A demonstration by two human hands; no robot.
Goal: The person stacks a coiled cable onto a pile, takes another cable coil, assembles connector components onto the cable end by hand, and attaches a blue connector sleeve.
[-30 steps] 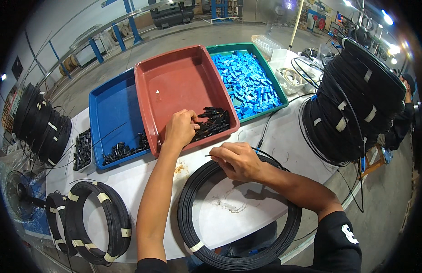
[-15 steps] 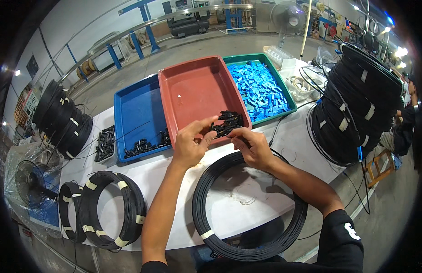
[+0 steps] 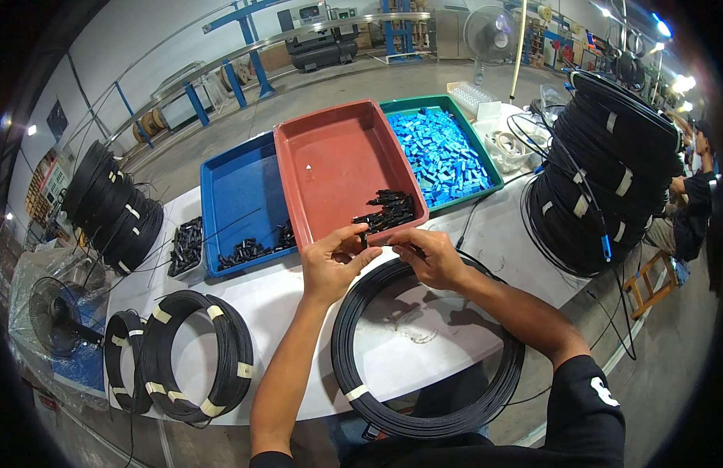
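My left hand (image 3: 336, 264) is closed in a pinch at the near edge of the red tray (image 3: 326, 168), with a small black connector part (image 3: 365, 237) between thumb and fingertips. Right beside it, my right hand (image 3: 430, 257) has its fingers curled and pinched together; what they hold is too small and hidden to make out. Several black connector parts (image 3: 391, 209) lie piled in the tray's near right corner, just beyond both hands. Below my hands a large coil of black cable (image 3: 347, 355), bound with pale tape, rests at the table's front edge.
A blue tray (image 3: 241, 183) with black parts stands left of the red one; a green tray (image 3: 486, 148) full of blue pieces (image 3: 439, 152) is at right. Taped cable coils (image 3: 237, 343) lie left. Tall cable stacks (image 3: 611, 179) rise at both sides. A person (image 3: 693, 207) sits far right.
Both hands have drawn slightly nearer, away from the pile in the red tray. A small black part now shows at my left fingertips. The whole view has shifted a little.
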